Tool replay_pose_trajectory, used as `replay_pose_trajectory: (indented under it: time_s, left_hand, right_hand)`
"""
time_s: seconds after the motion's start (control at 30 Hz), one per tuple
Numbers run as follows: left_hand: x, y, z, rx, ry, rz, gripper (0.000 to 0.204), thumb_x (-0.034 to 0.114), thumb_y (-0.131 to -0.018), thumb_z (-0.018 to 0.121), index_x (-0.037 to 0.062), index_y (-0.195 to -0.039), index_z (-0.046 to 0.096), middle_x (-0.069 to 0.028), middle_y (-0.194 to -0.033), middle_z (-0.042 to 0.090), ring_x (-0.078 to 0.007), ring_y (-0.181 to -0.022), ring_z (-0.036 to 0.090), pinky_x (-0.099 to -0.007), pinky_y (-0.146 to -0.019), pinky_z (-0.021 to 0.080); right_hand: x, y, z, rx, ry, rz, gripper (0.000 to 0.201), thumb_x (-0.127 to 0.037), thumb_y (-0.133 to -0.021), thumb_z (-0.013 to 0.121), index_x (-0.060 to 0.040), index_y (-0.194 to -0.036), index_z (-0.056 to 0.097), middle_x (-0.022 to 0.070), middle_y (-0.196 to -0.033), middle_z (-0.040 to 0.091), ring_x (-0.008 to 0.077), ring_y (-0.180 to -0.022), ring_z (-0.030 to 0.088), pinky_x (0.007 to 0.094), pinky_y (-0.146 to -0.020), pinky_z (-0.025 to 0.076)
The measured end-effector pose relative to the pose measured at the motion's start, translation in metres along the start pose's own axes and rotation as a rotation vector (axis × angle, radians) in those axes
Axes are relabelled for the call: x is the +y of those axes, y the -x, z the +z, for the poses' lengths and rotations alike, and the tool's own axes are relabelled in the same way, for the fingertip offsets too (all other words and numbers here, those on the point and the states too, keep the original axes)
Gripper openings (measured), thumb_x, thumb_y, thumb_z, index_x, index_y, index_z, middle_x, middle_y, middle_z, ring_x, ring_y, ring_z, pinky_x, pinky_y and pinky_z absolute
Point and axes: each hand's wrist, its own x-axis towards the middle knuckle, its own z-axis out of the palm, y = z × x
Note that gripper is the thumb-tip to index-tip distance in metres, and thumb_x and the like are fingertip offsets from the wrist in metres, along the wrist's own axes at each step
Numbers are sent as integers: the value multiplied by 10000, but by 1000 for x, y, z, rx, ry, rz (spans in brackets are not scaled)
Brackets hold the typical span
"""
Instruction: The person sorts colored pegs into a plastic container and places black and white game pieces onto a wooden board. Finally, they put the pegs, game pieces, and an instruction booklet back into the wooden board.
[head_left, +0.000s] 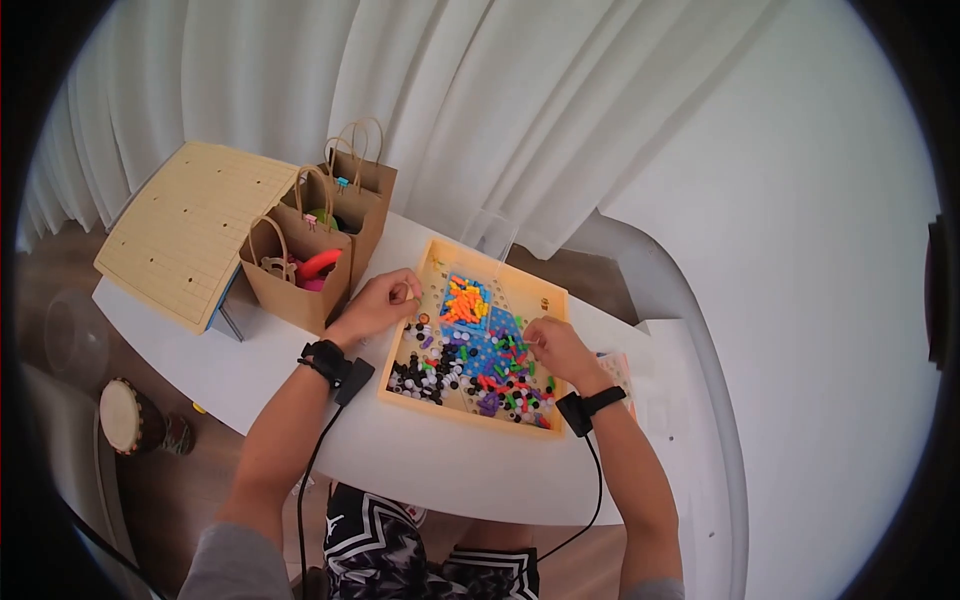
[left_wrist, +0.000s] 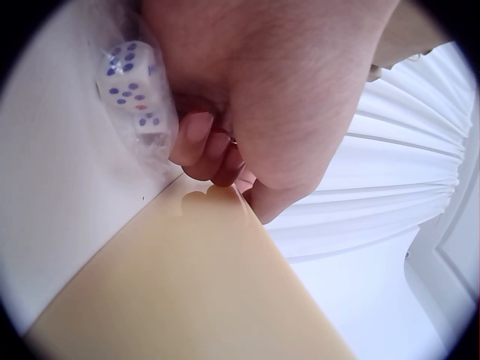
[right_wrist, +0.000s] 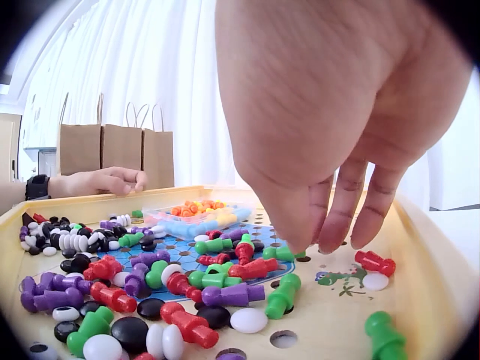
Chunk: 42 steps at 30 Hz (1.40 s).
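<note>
My left hand (head_left: 385, 300) rests at the left rim of the yellow game tray (head_left: 480, 418), its fingers loosely curled with nothing visible in them. Beside it, in the left wrist view, a clear plastic bag holds white dice (left_wrist: 129, 75) with blue dots. Over the tray's right side hangs my right hand (right_wrist: 337, 127), fingers pointing down, with no piece showing at the fingertips. Below lie red, green and purple pegs (right_wrist: 232, 294) and black and white round game pieces (right_wrist: 130, 334). A clear box (right_wrist: 154, 219) of orange, yellow and blue pieces stands toward the back.
Brown paper bags (head_left: 300, 290) with toys stand left of the tray. A tan wooden board (head_left: 190, 230) leans at the table's left. Something printed (head_left: 617, 370) lies near the right wrist. White curtains (head_left: 480, 100) hang behind, and a drum (head_left: 125, 418) is on the floor.
</note>
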Motion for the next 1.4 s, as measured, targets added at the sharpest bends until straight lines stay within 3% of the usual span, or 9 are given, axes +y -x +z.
replay_pose_trajectory:
  time_s: [0.03,0.23,0.33,0.47,0.67,0.73,0.97,1.4]
  left_hand:
    - [2,0,0,-7,1,-1,134,15,-874,699,55,-966,610,70,-639,380,-40,-595,369,-261,-551,299]
    - [2,0,0,3,-23,-13,136,5,-863,694,56,-957,610,72,-634,375,-36,-594,365,-257,-553,294]
    - [5,1,-1,3,-19,-4,137,1,-860,691,58,-954,610,73,-633,373,-34,-597,364,-256,-555,293]
    - [6,1,-1,2,-21,-23,140,2,-860,693,59,-957,610,76,-641,374,-32,-600,363,-253,-560,293]
    - [2,0,-1,-6,-12,2,139,-1,-865,691,57,-959,608,83,-654,356,-29,-602,344,-247,-562,285]
    - [4,-1,0,-12,-4,7,138,-2,-868,689,58,-960,607,85,-657,351,-27,-604,339,-245,-563,282]
    - [2,-1,-1,-18,13,-12,131,-1,-879,682,58,-965,604,91,-675,343,-20,-614,339,-240,-566,274]
    - [3,0,0,-4,-14,-10,130,0,-873,682,62,-961,608,89,-678,346,-21,-622,340,-236,-569,281]
  right_hand:
    - [-2,3,-2,7,-15,15,189,27,-849,652,-3,-1035,674,183,-1014,683,360,-964,690,427,-861,555]
    - [-17,20,-11,23,-20,41,189,71,-834,602,3,-986,694,189,-1024,698,377,-978,684,442,-883,552]
    - [-16,28,-7,51,44,-65,218,63,-817,632,-3,-1011,709,160,-966,711,318,-868,699,400,-797,569]
    - [-16,31,-8,21,21,-81,230,64,-812,624,-6,-1014,709,164,-962,711,329,-874,696,403,-806,566]
    - [-20,34,-7,51,67,-55,198,38,-834,633,-5,-1011,710,170,-954,716,331,-884,705,396,-792,568]
    - [-27,35,-9,16,8,72,158,6,-844,656,-15,-989,716,180,-952,720,364,-942,702,443,-833,563]
    - [-30,33,-2,-63,-8,103,142,-38,-861,684,-16,-1000,709,176,-932,729,346,-920,711,434,-809,566]
    - [-36,33,-5,46,19,-93,125,-34,-872,651,-8,-985,699,159,-952,693,372,-911,674,467,-815,545]
